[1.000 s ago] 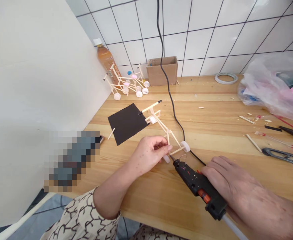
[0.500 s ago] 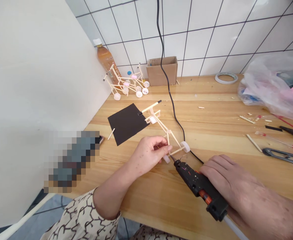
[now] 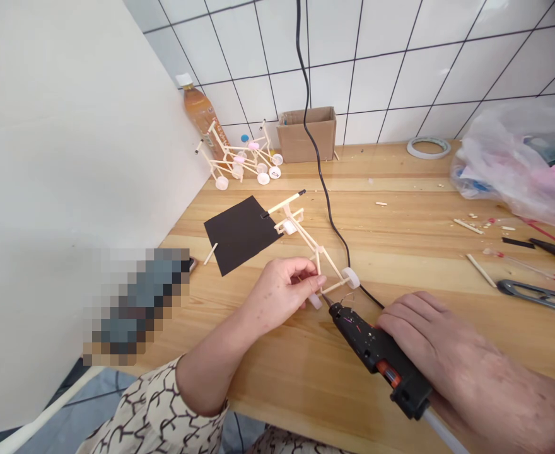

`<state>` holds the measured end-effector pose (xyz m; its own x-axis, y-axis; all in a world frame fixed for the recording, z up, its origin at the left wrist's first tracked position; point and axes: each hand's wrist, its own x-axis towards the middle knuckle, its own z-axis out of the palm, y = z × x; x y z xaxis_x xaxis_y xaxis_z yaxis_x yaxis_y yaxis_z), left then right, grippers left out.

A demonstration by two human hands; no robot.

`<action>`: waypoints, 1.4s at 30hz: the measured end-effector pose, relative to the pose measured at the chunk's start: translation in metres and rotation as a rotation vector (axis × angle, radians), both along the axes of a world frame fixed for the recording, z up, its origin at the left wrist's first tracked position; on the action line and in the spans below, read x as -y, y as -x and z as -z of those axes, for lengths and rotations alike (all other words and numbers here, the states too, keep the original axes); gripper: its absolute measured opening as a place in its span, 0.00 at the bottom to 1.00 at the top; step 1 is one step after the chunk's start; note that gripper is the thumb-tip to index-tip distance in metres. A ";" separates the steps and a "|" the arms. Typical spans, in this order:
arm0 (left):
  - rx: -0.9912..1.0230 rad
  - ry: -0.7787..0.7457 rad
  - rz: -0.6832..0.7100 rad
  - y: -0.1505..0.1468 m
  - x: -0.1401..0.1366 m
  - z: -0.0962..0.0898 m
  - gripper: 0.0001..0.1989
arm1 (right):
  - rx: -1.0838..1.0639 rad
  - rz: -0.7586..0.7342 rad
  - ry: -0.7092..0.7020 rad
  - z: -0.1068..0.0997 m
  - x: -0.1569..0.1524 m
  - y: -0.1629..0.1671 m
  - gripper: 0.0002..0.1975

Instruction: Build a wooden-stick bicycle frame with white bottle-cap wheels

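Note:
My left hand (image 3: 289, 287) pinches a stick near the rear of a small model tricycle (image 3: 320, 250) made of pale wooden sticks with white bottle-cap wheels. One wheel (image 3: 352, 278) shows at the right, and another is partly hidden under my fingers. Wrapped around a black hot glue gun (image 3: 376, 353) is my right hand (image 3: 441, 337); its fingertips on the far side are hidden. The gun's nozzle touches or nearly touches the stick joint beside my left fingertips. A black-tipped handlebar stick lies at the model's far end, over the edge of a black sheet (image 3: 239, 236).
Finished-looking stick tricycles (image 3: 239, 161) stand by a tea bottle (image 3: 204, 113) and a cardboard box (image 3: 308, 139). A black cord (image 3: 322, 173) crosses the table. To the right are a tape roll (image 3: 429, 148), a plastic bag (image 3: 518, 157) and cutters (image 3: 537, 296). A blurred-out object (image 3: 138, 306) lies left.
Almost nothing differs. The glue gun and my right hand have shifted very slightly; my left hand and the model tricycle hold still.

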<state>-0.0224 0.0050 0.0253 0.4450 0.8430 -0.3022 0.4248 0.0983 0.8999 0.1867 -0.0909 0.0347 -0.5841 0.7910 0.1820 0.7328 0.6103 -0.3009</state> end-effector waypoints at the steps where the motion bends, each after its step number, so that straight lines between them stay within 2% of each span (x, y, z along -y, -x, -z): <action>1: -0.002 -0.001 0.001 0.000 0.000 0.000 0.08 | 0.000 -0.001 0.000 0.000 0.000 0.000 0.13; 14: 0.015 0.004 0.005 0.001 0.000 0.002 0.08 | 0.017 -0.017 0.045 0.005 0.002 -0.002 0.14; 25: 0.012 0.024 -0.012 -0.001 0.000 -0.001 0.08 | 0.028 -0.009 0.032 0.008 0.002 -0.004 0.16; 42: 0.027 0.021 -0.008 -0.001 -0.001 0.000 0.08 | 0.024 -0.014 0.013 0.005 -0.001 -0.003 0.13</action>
